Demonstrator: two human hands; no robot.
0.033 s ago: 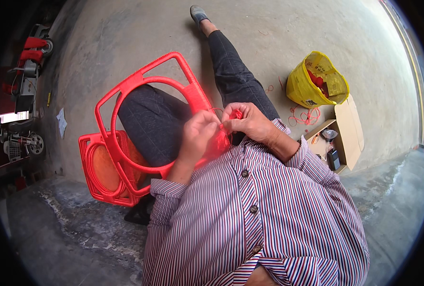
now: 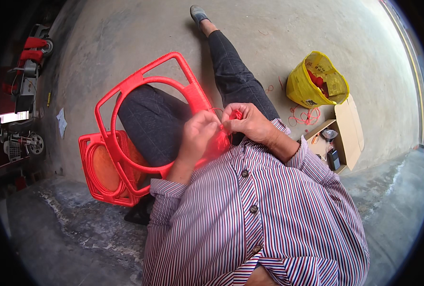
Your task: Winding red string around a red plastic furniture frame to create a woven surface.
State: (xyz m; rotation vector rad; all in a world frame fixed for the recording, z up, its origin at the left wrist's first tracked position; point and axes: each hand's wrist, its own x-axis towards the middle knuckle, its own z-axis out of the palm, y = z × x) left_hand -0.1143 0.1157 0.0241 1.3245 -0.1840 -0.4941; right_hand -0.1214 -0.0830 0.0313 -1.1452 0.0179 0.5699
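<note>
From the head view, I saw a squarish red frame [image 2: 198,97] with a round opening, ribbed wrapping on its bars, slanting across the bent leg [image 2: 152,114]. It reached under the left hand [image 2: 201,131], whose grip I couldn't make out; the right hand [image 2: 251,122] curled its fingers round bunched red cord [image 2: 237,115].

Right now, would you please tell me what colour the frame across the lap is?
The frame is bright red, clearest in the head view.

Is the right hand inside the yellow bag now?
No, the right hand is close beside the left hand at the red frame, well apart from the yellow bag.
</note>
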